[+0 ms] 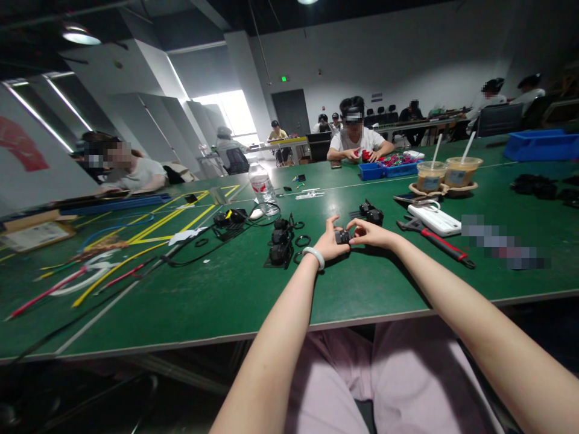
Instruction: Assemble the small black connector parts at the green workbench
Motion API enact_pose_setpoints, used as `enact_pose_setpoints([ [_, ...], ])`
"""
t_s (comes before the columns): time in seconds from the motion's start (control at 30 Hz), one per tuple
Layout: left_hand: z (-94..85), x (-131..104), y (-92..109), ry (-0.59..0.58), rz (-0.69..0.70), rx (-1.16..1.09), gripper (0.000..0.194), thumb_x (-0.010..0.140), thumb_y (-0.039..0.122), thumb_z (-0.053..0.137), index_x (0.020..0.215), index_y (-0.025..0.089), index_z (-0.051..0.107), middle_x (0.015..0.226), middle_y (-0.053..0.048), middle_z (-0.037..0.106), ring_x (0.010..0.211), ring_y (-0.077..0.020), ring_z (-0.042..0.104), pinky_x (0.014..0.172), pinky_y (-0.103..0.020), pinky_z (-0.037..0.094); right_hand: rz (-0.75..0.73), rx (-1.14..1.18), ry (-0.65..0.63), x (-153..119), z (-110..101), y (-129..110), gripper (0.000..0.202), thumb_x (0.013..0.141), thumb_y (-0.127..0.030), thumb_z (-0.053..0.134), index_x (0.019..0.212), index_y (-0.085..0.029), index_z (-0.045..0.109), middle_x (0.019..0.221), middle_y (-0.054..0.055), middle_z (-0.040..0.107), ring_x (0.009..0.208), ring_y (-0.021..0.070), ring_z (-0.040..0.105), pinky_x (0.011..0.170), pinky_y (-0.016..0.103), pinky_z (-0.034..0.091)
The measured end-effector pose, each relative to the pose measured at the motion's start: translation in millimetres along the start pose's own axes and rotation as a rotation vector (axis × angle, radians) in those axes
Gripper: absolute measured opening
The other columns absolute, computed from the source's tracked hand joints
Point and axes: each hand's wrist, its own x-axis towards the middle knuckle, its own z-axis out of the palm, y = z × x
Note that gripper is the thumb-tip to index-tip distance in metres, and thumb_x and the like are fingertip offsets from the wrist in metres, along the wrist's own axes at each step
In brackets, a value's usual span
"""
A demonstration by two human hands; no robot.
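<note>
Between my two hands, just above the green table (253,301), is a small black part (342,237). My left hand (329,242), with a pale bangle at the wrist, grips it from the left. The fingertips of my right hand (362,232) close on its right side. Left of my hands stand several black parts (280,244) in a row, with black rings (303,241) beside them. More black parts (371,213) lie just behind my right hand.
An adjustable wrench (436,242), a white power bank (434,219) and two iced drinks (461,172) are at the right. A bottle (262,190) and cables (122,265) are at the left. A person (357,138) sits opposite behind blue bins (371,172).
</note>
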Motion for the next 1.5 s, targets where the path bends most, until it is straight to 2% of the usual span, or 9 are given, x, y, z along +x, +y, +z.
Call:
enact_pose_setpoints([
  [0.47, -0.6, -0.7, 1.3, -0.006, -0.009, 0.005, 0.083, 0.053, 0.015, 0.06, 0.121, 0.019, 0.012, 0.089, -0.003, 0.043, 0.076, -0.0098, 0.047, 0.078, -0.032, 0.037, -0.025, -0.127, 0.028, -1.8, -0.8, -3.6, 0.041, 0.064, -0.044, 0.055, 0.094, -0.016, 0.05, 0.062, -0.003, 0.042, 0.054, 0.0071, 0.035, 0.05, 0.021, 0.027],
  [0.8, -0.1, -0.6, 1.7, -0.006, -0.026, -0.018, 0.083, 0.052, 0.013, 0.06, 0.12, 0.019, 0.012, 0.087, -0.002, 0.042, 0.075, -0.0088, 0.046, 0.075, -0.029, 0.038, 0.006, -0.123, 0.024, -2.2, -0.6, -2.7, 0.041, 0.066, -0.045, 0.052, 0.095, -0.016, 0.051, 0.061, -0.003, 0.044, 0.052, 0.0068, 0.036, 0.049, 0.021, 0.027],
  [0.93, 0.1, 0.3, 0.5, -0.011, -0.012, -0.001, 0.083, 0.053, 0.013, 0.059, 0.12, 0.019, 0.012, 0.086, -0.001, 0.042, 0.073, -0.0086, 0.045, 0.073, -0.028, 0.038, -0.005, -0.124, 0.056, 0.0, 0.6, 0.6, 0.04, 0.067, -0.044, 0.052, 0.093, -0.014, 0.053, 0.066, 0.0, 0.049, 0.057, 0.008, 0.039, 0.052, 0.021, 0.03],
  [1.13, 0.4, 0.0, 1.5, -0.014, -0.01, -0.011, 0.083, 0.053, 0.011, 0.057, 0.121, 0.019, 0.01, 0.084, -0.001, 0.042, 0.072, -0.0082, 0.046, 0.071, -0.027, 0.039, -0.011, -0.061, 0.03, 1.6, 1.7, 1.2, 0.038, 0.069, -0.043, 0.049, 0.089, -0.012, 0.055, 0.073, 0.003, 0.053, 0.066, 0.0107, 0.046, 0.061, 0.024, 0.035],
  [1.5, 0.7, 0.4, -3.9, -0.008, 0.003, 0.0, 0.084, 0.054, 0.013, 0.058, 0.121, 0.021, 0.01, 0.087, -0.002, 0.042, 0.071, -0.0083, 0.046, 0.069, -0.027, 0.039, -0.004, -0.055, 0.028, 2.5, 1.1, 3.1, 0.037, 0.069, -0.044, 0.049, 0.087, -0.012, 0.056, 0.071, 0.003, 0.053, 0.066, 0.011, 0.046, 0.062, 0.024, 0.035],
])
